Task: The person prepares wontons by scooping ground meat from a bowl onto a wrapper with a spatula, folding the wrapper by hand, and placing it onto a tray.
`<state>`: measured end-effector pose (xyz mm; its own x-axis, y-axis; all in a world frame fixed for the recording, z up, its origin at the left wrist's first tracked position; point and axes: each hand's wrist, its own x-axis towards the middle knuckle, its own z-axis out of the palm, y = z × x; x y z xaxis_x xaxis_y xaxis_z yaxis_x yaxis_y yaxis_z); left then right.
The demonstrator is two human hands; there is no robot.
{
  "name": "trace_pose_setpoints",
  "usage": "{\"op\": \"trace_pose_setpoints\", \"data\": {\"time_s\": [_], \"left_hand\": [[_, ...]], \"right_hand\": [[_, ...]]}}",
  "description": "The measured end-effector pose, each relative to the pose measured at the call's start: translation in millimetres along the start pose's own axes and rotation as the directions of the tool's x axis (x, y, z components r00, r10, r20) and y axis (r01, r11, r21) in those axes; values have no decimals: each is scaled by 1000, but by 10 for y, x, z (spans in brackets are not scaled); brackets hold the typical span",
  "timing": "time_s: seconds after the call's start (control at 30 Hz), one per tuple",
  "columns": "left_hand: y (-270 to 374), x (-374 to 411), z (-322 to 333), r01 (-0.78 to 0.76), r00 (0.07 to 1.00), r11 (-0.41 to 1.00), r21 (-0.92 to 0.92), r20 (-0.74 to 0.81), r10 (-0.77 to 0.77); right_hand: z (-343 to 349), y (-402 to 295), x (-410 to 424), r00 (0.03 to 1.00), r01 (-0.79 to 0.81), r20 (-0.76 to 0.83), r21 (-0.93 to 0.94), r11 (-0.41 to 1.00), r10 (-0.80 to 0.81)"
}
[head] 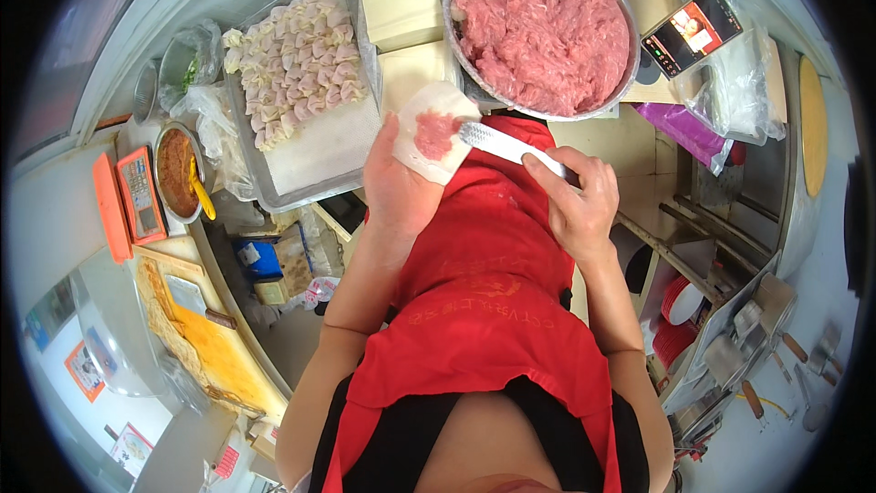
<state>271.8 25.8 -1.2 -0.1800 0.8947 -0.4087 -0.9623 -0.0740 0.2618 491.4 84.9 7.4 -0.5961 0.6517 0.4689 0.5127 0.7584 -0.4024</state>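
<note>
On the palm of my left hand (404, 185) lies a square dough wrapper (457, 97) with a smear of pink minced meat (435, 135) in its middle. My right hand (585, 198) grips a flat metal spatula (510, 149) with a textured tip. That tip touches the wrapper's right side, by the edge of the meat. Two stacks of wrappers (402, 12) lie beyond my left hand. A large metal bowl (631, 68) heaped with minced meat (547, 31) stands to their right. Left of the stacks, a metal tray (274, 202) holds rows of folded wontons (301, 61).
A phone (692, 31) with a lit screen leans at the back right. To the left are a bowl of brown sauce (176, 171) with a yellow-handled spoon (198, 188), an orange scale (142, 195) and a cleaver (195, 298) on a yellow board (226, 356). Metal rails (674, 260) run on the right.
</note>
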Motion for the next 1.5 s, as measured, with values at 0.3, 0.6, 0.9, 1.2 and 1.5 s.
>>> {"op": "trace_pose_setpoints", "data": {"time_s": [0.3,0.6,0.9,1.2,1.5], "left_hand": [[177,38,-177,-68,989,980,-186,120,91],[100,43,-74,-134,990,985,-104,-52,130],[47,7,-104,-194,978,945,262,-21,206],[-99,-1,-107,-218,975,904,368,128,183],[-57,50,-80,-124,977,991,53,-166,132]], "right_hand": [[-40,-127,-14,994,-20,110,-23,1000,22],[-45,-219,-21,983,38,179,21,999,-41],[6,-279,25,991,16,136,15,1000,-17],[82,-335,117,997,36,74,-5,999,-35],[-93,-356,147,974,92,210,4,996,-91]]}}
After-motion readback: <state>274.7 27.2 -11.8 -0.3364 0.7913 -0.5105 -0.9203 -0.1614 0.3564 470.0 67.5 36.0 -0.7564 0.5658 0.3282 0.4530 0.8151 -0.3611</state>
